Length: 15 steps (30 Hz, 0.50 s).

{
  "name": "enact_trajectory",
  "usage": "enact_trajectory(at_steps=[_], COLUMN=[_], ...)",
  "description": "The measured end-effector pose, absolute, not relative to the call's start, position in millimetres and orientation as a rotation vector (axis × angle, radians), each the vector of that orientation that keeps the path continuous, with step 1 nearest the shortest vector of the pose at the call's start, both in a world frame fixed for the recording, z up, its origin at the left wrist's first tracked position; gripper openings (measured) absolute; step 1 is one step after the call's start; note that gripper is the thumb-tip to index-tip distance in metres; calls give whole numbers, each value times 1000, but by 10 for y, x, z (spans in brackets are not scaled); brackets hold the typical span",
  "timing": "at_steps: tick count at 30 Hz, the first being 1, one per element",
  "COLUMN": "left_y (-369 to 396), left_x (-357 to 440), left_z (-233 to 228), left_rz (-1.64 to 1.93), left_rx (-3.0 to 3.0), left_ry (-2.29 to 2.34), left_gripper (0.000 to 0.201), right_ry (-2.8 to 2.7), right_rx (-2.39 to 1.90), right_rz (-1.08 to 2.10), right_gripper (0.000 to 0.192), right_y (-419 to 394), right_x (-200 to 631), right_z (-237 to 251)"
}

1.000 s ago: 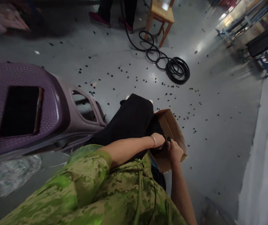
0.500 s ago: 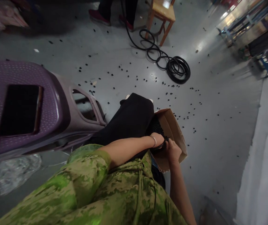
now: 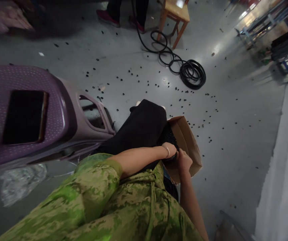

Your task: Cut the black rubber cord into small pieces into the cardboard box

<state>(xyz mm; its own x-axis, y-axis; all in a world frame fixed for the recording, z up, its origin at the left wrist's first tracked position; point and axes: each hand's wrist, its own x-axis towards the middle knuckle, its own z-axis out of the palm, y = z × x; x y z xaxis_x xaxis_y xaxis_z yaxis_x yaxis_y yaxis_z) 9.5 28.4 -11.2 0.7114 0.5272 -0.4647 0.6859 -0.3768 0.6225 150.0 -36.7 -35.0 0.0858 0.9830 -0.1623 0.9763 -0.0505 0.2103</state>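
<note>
Resting on the lap, beside the black-trousered leg (image 3: 144,129), is an open cardboard box (image 3: 187,144): plain brown card, tipped away from the body, its mouth facing up and left. Inside, a heap of small black pieces (image 3: 169,136), dark and pebbly; single shapes too small to tell.

Left hand (image 3: 171,151), with a thin bracelet (image 3: 167,151) at the wrist, lies at the near lip of the box over the black pieces. Fingers curled down, hidden by the wrist; whether they pinch anything, cannot tell.

Right hand (image 3: 184,161) sits just beside it, touching or nearly so, knuckles up, fingers bent toward the left hand. A dark bit shows between the two hands, but the grip itself is out of sight; cannot tell if closed on it.

Green camouflage garment (image 3: 113,204) fills the foreground.

Grey floor (image 3: 234,100) around is strewn with many small black bits like those in the box. Purple plastic stool (image 3: 33,113) to the left, a dark phone (image 3: 24,117) flat on its seat. Farther off: coiled black hose (image 3: 191,73), wooden chair (image 3: 175,15), another person's feet (image 3: 107,16).
</note>
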Motion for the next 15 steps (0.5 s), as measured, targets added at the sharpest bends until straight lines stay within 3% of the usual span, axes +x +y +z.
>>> enact_trajectory(at_steps=[5,15], left_y=[308,308], left_x=[78,27], left_z=[-68,-5], left_rz=[-261,-61], left_rx=[2106,2225], left_ry=[965,898], left_gripper=[27,38], right_ry=[1992,1886], right_rx=[2375,2721], right_rz=[-156,-1553], right_gripper=[36,48], right_y=[-263,-267], right_x=[1498,1777], right_z=[-269,-43])
